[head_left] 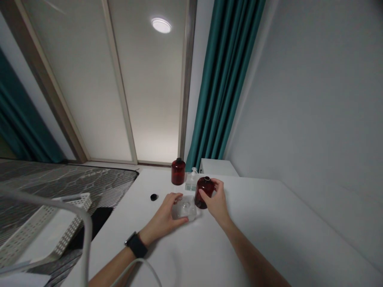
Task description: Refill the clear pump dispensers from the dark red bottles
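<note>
We're over a white counter [269, 239], and there's company around the hands: a capped red bottle [178, 172] stands at the back, a small clear pump bottle [191, 181] is just beside it, and a loose black cap [153, 197] lies alone to the left. Further left a white perforated tray [44, 235] sits off the counter, and a pale cable [86, 239] arcs across the near corner, in front of the tray but well apart from the hands. Nothing stands between the two hands.

Our right hand [217, 201] has its grip wrapped round an open-necked dark red bottle [204, 191], which leans slightly. We can't tell whether its base rests on the counter. Right against it on the left, the clear container [184, 209] lies flat under our left hand [167, 217], with the grip curled over its near left edge and fingertips on top.

The container is see-through and its outline is hard to make out. Both forearms run out of the bottom of the view.
</note>
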Demonstrator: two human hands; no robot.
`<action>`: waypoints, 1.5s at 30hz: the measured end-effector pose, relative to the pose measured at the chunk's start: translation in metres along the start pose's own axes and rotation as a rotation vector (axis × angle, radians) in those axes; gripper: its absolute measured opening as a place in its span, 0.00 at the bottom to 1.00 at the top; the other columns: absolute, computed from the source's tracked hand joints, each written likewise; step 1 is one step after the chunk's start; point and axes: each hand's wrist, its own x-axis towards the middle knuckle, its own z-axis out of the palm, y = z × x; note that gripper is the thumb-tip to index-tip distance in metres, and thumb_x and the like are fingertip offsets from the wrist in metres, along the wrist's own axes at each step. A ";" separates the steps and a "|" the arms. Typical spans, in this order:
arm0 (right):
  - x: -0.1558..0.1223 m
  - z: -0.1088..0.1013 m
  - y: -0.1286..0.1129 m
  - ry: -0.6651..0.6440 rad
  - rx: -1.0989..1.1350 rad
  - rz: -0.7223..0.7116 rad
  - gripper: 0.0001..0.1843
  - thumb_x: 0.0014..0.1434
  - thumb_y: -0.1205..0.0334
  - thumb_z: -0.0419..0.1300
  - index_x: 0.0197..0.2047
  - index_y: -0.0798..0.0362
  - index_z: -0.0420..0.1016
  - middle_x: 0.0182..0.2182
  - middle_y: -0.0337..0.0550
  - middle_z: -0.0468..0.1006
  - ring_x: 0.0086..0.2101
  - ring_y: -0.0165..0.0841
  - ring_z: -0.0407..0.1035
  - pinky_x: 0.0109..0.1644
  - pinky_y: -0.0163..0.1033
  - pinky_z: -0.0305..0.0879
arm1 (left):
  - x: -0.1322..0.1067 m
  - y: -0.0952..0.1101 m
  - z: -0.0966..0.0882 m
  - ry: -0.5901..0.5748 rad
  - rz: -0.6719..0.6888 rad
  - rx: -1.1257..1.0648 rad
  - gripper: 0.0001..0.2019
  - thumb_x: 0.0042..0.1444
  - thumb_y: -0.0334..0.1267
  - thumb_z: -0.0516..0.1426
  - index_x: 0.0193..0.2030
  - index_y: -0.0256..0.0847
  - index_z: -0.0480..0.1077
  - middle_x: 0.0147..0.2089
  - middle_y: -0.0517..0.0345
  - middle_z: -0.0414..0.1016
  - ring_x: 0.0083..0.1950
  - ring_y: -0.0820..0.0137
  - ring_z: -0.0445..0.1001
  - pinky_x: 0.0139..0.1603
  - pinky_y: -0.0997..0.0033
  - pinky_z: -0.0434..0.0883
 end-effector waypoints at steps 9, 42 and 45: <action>0.000 -0.041 -0.003 -0.252 0.026 -0.067 0.27 0.51 0.64 0.64 0.55 0.50 0.66 0.51 0.46 0.74 0.50 0.40 0.71 0.60 0.51 0.66 | 0.001 0.002 -0.004 0.043 -0.005 -0.002 0.30 0.50 0.32 0.66 0.59 0.43 0.62 0.55 0.50 0.68 0.55 0.58 0.70 0.58 0.50 0.70; -0.029 -0.048 -0.014 -0.241 0.021 -0.257 0.34 0.43 0.68 0.70 0.53 0.47 0.63 0.53 0.51 0.70 0.53 0.45 0.70 0.57 0.54 0.68 | 0.000 -0.001 -0.002 0.022 0.037 -0.020 0.31 0.49 0.35 0.67 0.59 0.43 0.62 0.55 0.50 0.67 0.55 0.57 0.70 0.58 0.50 0.70; -0.031 -0.042 -0.012 -0.127 -0.021 -0.294 0.31 0.43 0.67 0.70 0.50 0.48 0.66 0.47 0.47 0.69 0.49 0.44 0.70 0.53 0.53 0.70 | 0.001 -0.001 -0.002 0.026 0.046 -0.019 0.32 0.49 0.35 0.67 0.60 0.44 0.62 0.55 0.50 0.68 0.55 0.57 0.70 0.58 0.51 0.70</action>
